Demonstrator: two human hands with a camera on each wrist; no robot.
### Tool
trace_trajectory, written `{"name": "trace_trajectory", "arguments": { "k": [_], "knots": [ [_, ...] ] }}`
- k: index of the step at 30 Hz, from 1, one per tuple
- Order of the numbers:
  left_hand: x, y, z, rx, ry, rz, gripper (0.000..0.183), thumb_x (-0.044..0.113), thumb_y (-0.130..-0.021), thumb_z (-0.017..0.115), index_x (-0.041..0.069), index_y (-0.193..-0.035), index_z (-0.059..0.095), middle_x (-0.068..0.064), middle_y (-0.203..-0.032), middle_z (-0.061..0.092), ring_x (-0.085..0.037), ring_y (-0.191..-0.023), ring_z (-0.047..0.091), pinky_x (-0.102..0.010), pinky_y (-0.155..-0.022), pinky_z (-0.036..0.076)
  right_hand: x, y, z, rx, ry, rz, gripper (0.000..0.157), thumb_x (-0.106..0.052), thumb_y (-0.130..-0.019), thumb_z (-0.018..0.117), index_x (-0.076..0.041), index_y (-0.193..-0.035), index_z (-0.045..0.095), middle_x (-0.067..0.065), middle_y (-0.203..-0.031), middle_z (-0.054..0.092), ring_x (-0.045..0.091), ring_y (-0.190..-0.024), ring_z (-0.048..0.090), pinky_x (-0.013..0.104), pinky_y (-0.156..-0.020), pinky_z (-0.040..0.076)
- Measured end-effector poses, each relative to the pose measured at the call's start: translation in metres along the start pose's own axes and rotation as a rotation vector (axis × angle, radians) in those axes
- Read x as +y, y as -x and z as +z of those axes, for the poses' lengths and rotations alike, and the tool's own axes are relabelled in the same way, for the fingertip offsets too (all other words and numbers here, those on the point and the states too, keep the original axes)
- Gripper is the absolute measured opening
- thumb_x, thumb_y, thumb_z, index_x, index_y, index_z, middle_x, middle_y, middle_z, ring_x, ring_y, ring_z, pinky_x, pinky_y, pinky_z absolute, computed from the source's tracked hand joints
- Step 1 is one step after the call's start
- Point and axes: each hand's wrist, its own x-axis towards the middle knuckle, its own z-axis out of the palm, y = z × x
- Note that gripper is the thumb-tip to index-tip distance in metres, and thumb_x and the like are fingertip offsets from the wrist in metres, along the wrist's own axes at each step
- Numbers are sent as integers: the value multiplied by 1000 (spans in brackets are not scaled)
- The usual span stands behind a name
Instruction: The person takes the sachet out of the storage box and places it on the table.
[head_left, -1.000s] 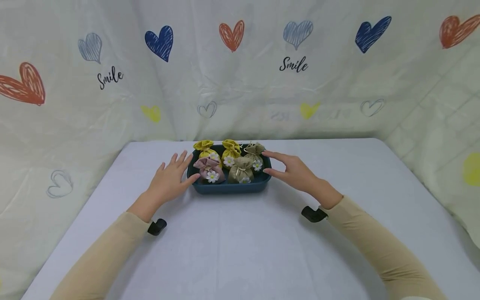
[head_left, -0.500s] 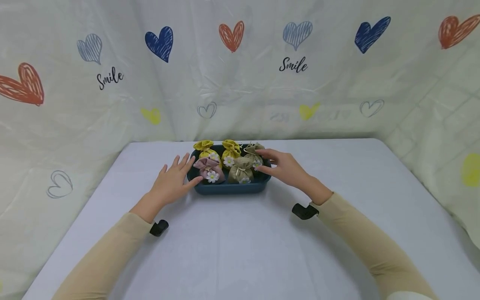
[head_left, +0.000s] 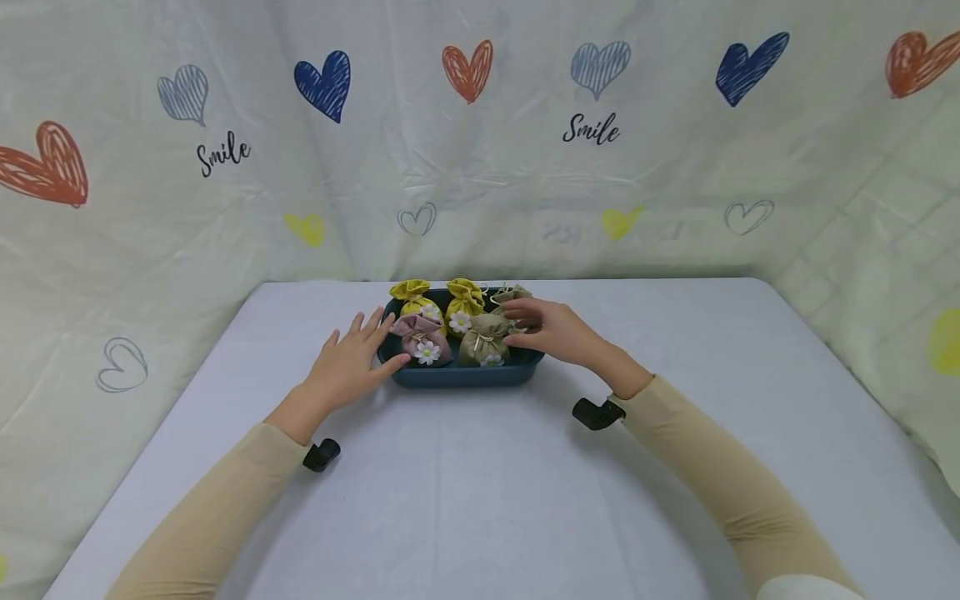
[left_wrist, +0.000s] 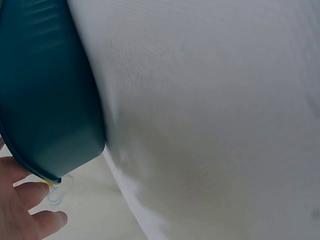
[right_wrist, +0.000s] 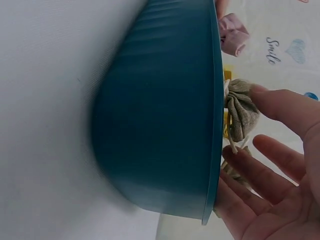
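- The right grip (head_left: 551, 329) seems to be getting hold of the back green bag (head_left: 513, 292), which is sitting under its fingers, inside the blue tray (head_left: 461, 378).
- Pinching softly around the bag's top should be working best; yanking could be tipping its neighbors.
- The front green bag (head_left: 481, 346) is sitting right by the right thumb, so keeping clear of it should be helping.
- The left grip (head_left: 345, 360) is resting at the tray's other end, beside the pink bag (head_left: 415, 327); pressing lightly there should be keeping the tray from sliding on the tabletop (head_left: 465, 483).
- The right thumb and fingers are standing apart; I cannot tell if they are touching the back bag.
- The left fingers are lying spread, gripping nothing.
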Motion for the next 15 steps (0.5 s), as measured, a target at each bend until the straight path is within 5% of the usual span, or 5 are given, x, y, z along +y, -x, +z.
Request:
{"name": "trace_trajectory", "arguments": {
  "k": [15],
  "knots": [
    [-1,-2,5,-11,-5,-3,85,62,-104,43,9,-165,18,-12,-171,12,-45,-154,11,-71,-116,14,-9,-16,0,-115,87,101,63,-18,-93,78,-1,-147,50,22,-137,57,34,-117,65,46,-95,54]
  ]
}}
